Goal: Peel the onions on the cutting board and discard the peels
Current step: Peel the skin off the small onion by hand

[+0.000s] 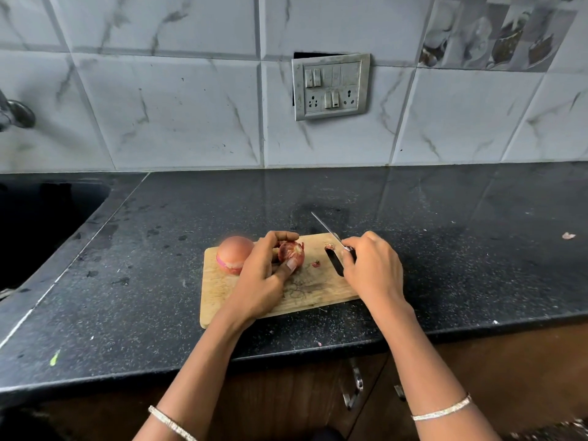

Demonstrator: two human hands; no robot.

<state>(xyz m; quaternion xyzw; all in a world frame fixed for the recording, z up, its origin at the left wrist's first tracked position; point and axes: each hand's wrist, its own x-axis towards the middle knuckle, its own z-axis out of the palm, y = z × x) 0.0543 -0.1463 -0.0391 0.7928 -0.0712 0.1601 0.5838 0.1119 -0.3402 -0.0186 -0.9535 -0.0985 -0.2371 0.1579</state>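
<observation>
Starting at your left, the large round pale-orange onion (234,253) sits on the far left part of the light wooden cutting board (254,300), its trimmed pink-white face turned down and toward you, so its stem-to-root axis looks tilted rather than upright. It looks firm and fairly heavy for its size, but its dry papery skin is brittle and tears in flakes, so take it by the flanks, not by the loose skin. Just beside it, your left hand (264,278) curls round the smaller dark-red onion (291,253), thumb and fingertips pinching its sides; the cut end faces right, toward the knife, so its axis runs roughly across the board. Its exposed layers are likely slick, so keep that pinch snug. A few red peel scraps (316,264) lie on the board near the handle slot. On the right, your right hand (370,268) grips the steel-bladed knife (326,230) by its handle, fingers curled closed round it, blade pointing away and to the left over the black speckled worktop (445,249).
</observation>
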